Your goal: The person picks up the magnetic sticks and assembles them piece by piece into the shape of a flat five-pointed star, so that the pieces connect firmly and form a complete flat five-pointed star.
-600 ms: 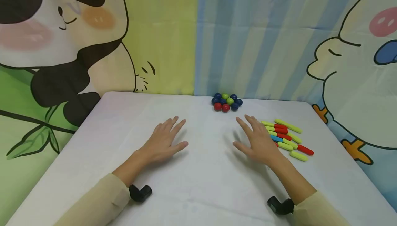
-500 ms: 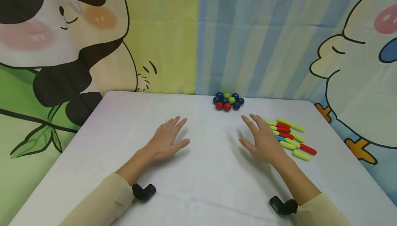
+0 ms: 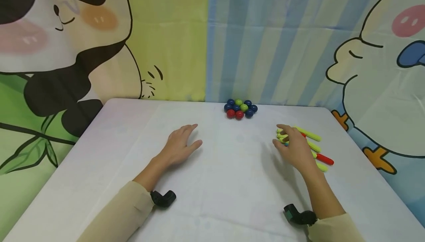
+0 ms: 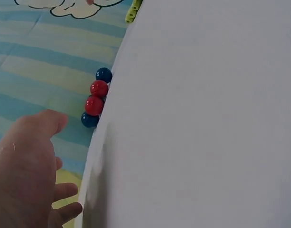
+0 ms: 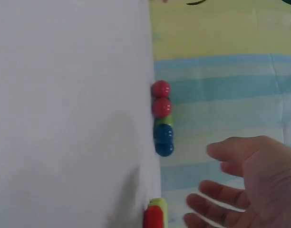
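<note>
My left hand [image 3: 179,146] hovers over the left-middle of the table, fingers relaxed and thumb apart, holding nothing. On the right, my right hand [image 3: 294,149] hangs above a group of short lime, red and blue rods [image 3: 324,159], partly hiding them. Its fingers are loosely bent with a gap to the thumb, and no rod is seen in its grasp. A cluster of shiny balls, dark blue, green and red [image 3: 239,115], sits at the far edge between both hands. The right wrist view shows the right hand [image 5: 259,175] apart from a red rod [image 5: 153,217].
The white table [image 3: 219,186] reaches back to a cloth backdrop [image 3: 245,42] with cartoon animals and stripes. Black wrist cameras [image 3: 163,199] are strapped near both beige sleeves [image 3: 119,212].
My right hand has moved right, over the rods, and its fingers have bent more. The left hand has stayed nearly in place, its fingers drawing closer together. Balls and rods lie as before.
</note>
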### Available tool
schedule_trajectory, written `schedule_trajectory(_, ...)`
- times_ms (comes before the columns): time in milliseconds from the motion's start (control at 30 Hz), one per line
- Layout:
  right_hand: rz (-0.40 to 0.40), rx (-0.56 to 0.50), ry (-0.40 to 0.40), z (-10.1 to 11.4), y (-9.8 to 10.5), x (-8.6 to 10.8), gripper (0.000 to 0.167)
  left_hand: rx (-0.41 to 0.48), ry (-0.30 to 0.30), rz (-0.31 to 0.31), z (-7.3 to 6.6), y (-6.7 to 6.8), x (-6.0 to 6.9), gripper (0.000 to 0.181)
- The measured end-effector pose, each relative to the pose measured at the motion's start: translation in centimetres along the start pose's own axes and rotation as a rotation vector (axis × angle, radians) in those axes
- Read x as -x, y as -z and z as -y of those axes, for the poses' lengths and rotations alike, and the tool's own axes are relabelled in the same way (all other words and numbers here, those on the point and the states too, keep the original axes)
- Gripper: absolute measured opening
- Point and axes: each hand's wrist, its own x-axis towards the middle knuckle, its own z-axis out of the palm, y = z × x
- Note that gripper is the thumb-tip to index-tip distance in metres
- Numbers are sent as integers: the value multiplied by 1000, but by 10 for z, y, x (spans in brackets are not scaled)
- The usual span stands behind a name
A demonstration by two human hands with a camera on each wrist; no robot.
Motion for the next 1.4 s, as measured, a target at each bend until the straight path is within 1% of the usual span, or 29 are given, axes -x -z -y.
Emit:
schedule_trajectory(67,54,-21,-33,-3,6,1,56,11,14,-10,-1,-4,-5,68)
schedule_trajectory(167,125,-18,-72,-9,14,3,50,13,49,-21,-2,-11,-12,66)
schedule_trajectory(233,161,-4,-83,-14,17,3,45,13,74,-27,-3,-14,-14,64)
schedule_trajectory(333,216,33,-109,-19,21,2,39,7,108,-38,-5,-16,-17,61)
schedule_trajectory(500,284,69,-159,-26,22,1,37,-14,137,-46,-9,-17,-21,58)
schedule_trajectory(600,290,72,-161,-30,22,2,33,-23,146,-51,-11,-18,-22,57)
schedule_trajectory(700,280,89,-156,-32,22,2,31,-22,148,-60,-13,-19,-23,55)
schedule_trajectory(867,273,109,-191,-35,21,2,34,-2,158,-79,-17,-22,-26,52)
schedule_trajectory(967,274,116,-191,-35,18,1,34,17,161,-96,-19,-26,-31,51)
schedule_trajectory(1067,271,122,-186,-35,13,-1,33,35,164,-120,-21,-30,-37,49)
schedule_trajectory(1233,285,100,-182,-32,11,-2,34,55,163,-164,-27,-40,-52,45)
schedule_trajectory(1400,272,74,-137,-28,10,-2,34,86,149,-235,-32,-49,-65,40)
